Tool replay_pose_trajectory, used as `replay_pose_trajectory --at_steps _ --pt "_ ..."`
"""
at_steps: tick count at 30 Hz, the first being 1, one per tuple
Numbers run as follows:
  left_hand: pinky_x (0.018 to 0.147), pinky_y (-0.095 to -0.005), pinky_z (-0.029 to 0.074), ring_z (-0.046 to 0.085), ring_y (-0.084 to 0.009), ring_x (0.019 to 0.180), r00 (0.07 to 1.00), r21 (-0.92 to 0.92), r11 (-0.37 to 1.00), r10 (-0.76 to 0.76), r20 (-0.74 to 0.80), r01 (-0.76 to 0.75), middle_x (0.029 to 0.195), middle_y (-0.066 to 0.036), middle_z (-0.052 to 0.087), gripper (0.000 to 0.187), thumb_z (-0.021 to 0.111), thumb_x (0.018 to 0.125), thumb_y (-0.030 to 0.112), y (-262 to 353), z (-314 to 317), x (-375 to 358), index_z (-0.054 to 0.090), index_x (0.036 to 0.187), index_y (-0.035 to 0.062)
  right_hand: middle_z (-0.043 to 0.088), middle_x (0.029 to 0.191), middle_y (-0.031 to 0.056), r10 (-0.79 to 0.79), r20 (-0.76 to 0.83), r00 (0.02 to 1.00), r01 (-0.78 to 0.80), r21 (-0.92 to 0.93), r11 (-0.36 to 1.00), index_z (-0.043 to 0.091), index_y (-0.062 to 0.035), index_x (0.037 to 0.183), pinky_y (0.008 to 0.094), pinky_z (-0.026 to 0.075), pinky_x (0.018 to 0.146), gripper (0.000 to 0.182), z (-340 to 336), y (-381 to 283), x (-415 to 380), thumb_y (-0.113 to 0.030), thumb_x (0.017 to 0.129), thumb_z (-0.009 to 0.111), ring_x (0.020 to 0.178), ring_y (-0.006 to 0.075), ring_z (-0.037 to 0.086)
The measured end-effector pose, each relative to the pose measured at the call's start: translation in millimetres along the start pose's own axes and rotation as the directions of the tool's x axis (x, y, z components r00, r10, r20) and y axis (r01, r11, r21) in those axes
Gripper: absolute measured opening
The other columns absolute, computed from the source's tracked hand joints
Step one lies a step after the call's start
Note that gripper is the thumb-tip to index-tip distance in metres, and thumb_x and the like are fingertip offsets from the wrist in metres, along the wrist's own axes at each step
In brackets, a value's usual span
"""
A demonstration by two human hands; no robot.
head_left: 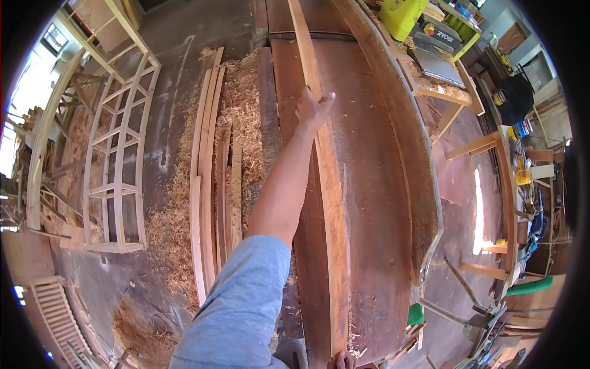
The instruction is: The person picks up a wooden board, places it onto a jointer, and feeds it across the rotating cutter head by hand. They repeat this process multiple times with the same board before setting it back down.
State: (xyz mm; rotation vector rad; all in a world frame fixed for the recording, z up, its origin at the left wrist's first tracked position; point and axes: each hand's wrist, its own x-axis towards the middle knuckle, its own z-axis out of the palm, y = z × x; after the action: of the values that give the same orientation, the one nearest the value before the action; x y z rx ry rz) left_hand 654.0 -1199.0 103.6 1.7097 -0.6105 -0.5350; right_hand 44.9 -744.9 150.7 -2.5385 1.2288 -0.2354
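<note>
A long, narrow wooden board (332,209) runs lengthwise along a reddish-brown workbench top (378,203). My left hand (314,109) reaches far forward and grips the board around its upper part, with the thumb on the right side. At the bottom edge of the view, my right hand (342,361) holds the near end of the board. Only its fingers show there; the rest is cut off. A few curled shavings (355,345) lie beside that end.
Left of the bench, several long wooden strips (206,178) lie among wood shavings (239,101). A slatted wooden frame (117,184) stands farther left. A Ryobi machine (437,40) sits at upper right. Another bench with tools and cans (522,177) lines the right side.
</note>
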Motion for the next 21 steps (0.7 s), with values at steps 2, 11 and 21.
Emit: replay_pose_trajectory --at_steps 2,11,21 --pt "0.110 -0.0519 0.027 0.043 -0.0433 0.129 0.999 0.032 0.999 0.031 -0.032 -0.030 0.136 -0.030 0.045 0.080 0.068 0.083 0.045 -7 1 -3 0.039 0.136 -0.0059 0.062 0.114 0.0189 -0.009 0.005 1.000 0.009 -0.011 1.000 0.061 -0.0025 0.125 0.0559 0.037 0.101 0.046 0 1 8 -0.021 0.084 0.070 0.104 0.0385 0.059" --pt "0.117 -0.0539 0.014 0.020 -0.0402 0.145 0.998 0.250 0.967 0.041 0.056 -0.054 0.149 -0.029 0.034 0.074 0.033 0.099 0.054 -4 -18 -75 0.034 0.146 -0.0036 0.067 0.113 0.0147 0.012 -0.138 0.990 -0.029 -0.122 0.992 0.067 -0.0072 0.122 0.0613 0.030 0.105 0.039 24 -5 39 -0.024 0.087 0.069 0.104 0.0352 0.060" --pt "0.118 -0.0552 0.016 0.027 -0.0336 0.144 0.889 0.699 0.550 0.269 0.370 -0.457 0.152 -0.015 0.037 0.058 0.023 0.103 0.039 -22 -83 -289 0.042 0.142 0.0010 0.064 0.106 0.0190 -0.066 -0.132 0.989 0.086 0.159 0.983 0.055 0.0040 0.129 0.0452 0.048 0.083 0.049 -1 -33 143 0.001 0.081 0.066 0.093 0.0366 0.060"
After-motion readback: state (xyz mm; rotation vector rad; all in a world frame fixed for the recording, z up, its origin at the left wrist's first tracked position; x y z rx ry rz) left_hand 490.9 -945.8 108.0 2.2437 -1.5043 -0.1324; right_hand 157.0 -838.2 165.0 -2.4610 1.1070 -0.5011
